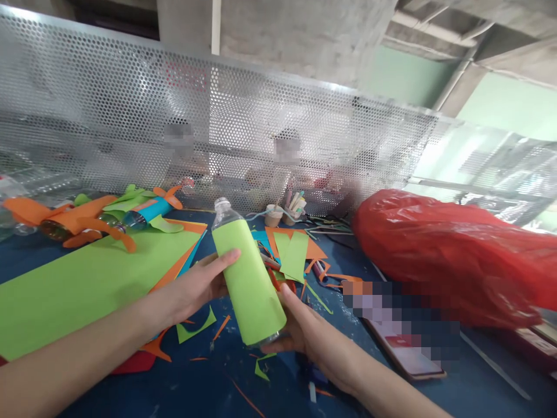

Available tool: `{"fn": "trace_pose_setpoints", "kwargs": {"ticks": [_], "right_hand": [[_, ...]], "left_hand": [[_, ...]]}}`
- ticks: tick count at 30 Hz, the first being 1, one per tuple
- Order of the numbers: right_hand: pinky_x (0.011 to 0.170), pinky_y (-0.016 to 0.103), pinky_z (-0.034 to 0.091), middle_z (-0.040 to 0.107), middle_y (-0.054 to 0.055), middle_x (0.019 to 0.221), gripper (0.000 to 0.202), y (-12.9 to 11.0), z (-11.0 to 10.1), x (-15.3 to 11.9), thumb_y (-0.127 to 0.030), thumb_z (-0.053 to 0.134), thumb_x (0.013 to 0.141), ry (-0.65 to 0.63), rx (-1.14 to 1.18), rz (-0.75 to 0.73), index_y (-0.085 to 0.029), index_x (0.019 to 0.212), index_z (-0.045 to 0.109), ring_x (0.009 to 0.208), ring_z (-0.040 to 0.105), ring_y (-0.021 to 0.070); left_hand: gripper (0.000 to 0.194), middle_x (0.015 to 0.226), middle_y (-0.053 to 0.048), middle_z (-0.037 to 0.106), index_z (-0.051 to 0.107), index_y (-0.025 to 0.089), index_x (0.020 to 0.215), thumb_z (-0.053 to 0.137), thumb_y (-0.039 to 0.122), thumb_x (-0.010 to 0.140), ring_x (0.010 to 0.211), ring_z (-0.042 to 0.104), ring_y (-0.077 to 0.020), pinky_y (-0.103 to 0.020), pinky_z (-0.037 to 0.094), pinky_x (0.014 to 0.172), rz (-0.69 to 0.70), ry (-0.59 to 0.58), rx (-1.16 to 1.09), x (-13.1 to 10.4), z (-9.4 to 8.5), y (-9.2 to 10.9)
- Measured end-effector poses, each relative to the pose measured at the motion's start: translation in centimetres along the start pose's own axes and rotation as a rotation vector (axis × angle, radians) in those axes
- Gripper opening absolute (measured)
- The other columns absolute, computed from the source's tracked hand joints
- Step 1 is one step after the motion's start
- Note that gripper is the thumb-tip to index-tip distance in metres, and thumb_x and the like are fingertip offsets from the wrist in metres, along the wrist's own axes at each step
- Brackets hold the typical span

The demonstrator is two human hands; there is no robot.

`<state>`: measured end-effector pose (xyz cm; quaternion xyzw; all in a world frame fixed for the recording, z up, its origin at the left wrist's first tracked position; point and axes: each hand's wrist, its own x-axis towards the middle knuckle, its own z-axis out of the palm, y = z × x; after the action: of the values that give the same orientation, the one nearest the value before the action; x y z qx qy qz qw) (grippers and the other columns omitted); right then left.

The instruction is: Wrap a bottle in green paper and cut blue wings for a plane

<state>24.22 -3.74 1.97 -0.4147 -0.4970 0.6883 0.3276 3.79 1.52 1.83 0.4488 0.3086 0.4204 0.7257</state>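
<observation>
A clear plastic bottle [249, 281] wrapped in light green paper is held up above the blue table, its neck tilted to the upper left. My left hand [213, 276] grips its left side, thumb across the green wrap and the other fingers behind. Around the lower right end of the bottle my right hand [300, 325] is closed, the thumb on its side and fingers under the base. Behind the bottle, scissors with red handles [285, 284] are partly hidden. Cut paper scraps [200, 328] in green and orange lie below.
Large green sheets [100, 284] cover the left, with paper-wrapped bottles [87, 217] behind them. Cups of markers [292, 215] stand at the back by a perforated metal screen [261, 116]. A phone [404, 342] and a red plastic bag [444, 255] lie at right.
</observation>
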Motion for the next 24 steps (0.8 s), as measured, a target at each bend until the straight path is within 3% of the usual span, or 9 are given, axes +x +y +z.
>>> {"fn": "trace_pose_setpoints", "kwargs": {"ticks": [3, 6, 10, 14, 18, 21, 24], "right_hand": [[0.080, 0.038, 0.056, 0.068, 0.012, 0.111, 0.064, 0.0, 0.4, -0.4, -0.065, 0.059, 0.080, 0.046, -0.096, 0.013, -0.017, 0.121, 0.059, 0.096, 0.067, 0.0256], [0.080, 0.036, 0.055, 0.068, 0.009, 0.109, 0.053, -0.2, 0.3, -0.5, -0.052, 0.065, 0.080, 0.047, -0.085, 0.031, -0.019, 0.122, 0.058, 0.096, 0.067, 0.0237], [0.083, 0.038, 0.053, 0.067, 0.007, 0.107, 0.052, -0.7, -0.3, -0.6, -0.026, 0.063, 0.071, -0.109, 0.017, 0.090, -0.018, 0.122, 0.058, 0.095, 0.065, 0.0223], [0.089, 0.039, 0.050, 0.063, 0.008, 0.118, 0.066, -1.2, -0.3, -1.0, -0.017, 0.060, 0.064, -0.187, -0.084, 0.106, -0.021, 0.130, 0.052, 0.107, 0.060, 0.0246], [0.088, 0.041, 0.051, 0.050, 0.015, 0.135, 0.085, -0.8, -0.1, -1.3, -0.024, 0.071, 0.071, -0.087, -0.332, 0.007, -0.019, 0.145, 0.029, 0.112, 0.058, 0.0272], [0.091, 0.042, 0.050, 0.044, 0.019, 0.138, 0.098, -0.2, 0.0, -1.1, -0.037, 0.077, 0.071, -0.036, -0.331, -0.054, -0.018, 0.149, 0.019, 0.114, 0.057, 0.0272], [0.097, 0.043, 0.047, 0.043, 0.014, 0.141, 0.098, 0.4, 0.1, -0.6, -0.038, 0.078, 0.074, -0.009, -0.327, -0.179, -0.026, 0.149, 0.016, 0.114, 0.057, 0.0253]], "left_hand": [[0.044, 0.115, -0.012, 0.069, 0.063, 0.017, 0.116, 0.065, 0.046, 0.084, 0.113, 0.059, -0.0323, -0.043, 0.047, 0.093, 0.001, 0.017, 0.057, -0.2, 0.0, -0.2], [0.046, 0.117, -0.012, 0.068, 0.062, 0.018, 0.118, 0.067, 0.046, 0.082, 0.112, 0.060, -0.0319, -0.041, 0.049, 0.092, 0.012, 0.021, 0.109, -0.5, 0.2, 0.0], [0.043, 0.118, -0.011, 0.068, 0.063, 0.020, 0.116, 0.068, 0.046, 0.081, 0.111, 0.060, -0.0307, -0.038, 0.050, 0.089, 0.016, 0.059, 0.086, -0.4, 0.4, 0.3], [0.044, 0.111, -0.011, 0.071, 0.065, 0.020, 0.111, 0.067, 0.051, 0.080, 0.102, 0.065, -0.0283, -0.036, 0.053, 0.084, -0.006, 0.137, 0.009, 0.0, 0.3, 0.4], [0.046, 0.104, -0.008, 0.073, 0.066, 0.021, 0.108, 0.066, 0.056, 0.079, 0.098, 0.065, -0.0265, -0.035, 0.052, 0.084, -0.053, 0.209, -0.064, 0.4, 0.0, 0.2], [0.051, 0.105, -0.008, 0.073, 0.066, 0.019, 0.110, 0.062, 0.060, 0.080, 0.100, 0.065, -0.0284, -0.038, 0.051, 0.087, -0.083, 0.202, -0.072, 0.5, -0.2, 0.0], [0.058, 0.107, -0.012, 0.073, 0.065, 0.017, 0.114, 0.058, 0.064, 0.080, 0.104, 0.063, -0.0316, -0.040, 0.049, 0.088, -0.120, 0.161, -0.049, 0.5, -0.1, -0.2]]}}
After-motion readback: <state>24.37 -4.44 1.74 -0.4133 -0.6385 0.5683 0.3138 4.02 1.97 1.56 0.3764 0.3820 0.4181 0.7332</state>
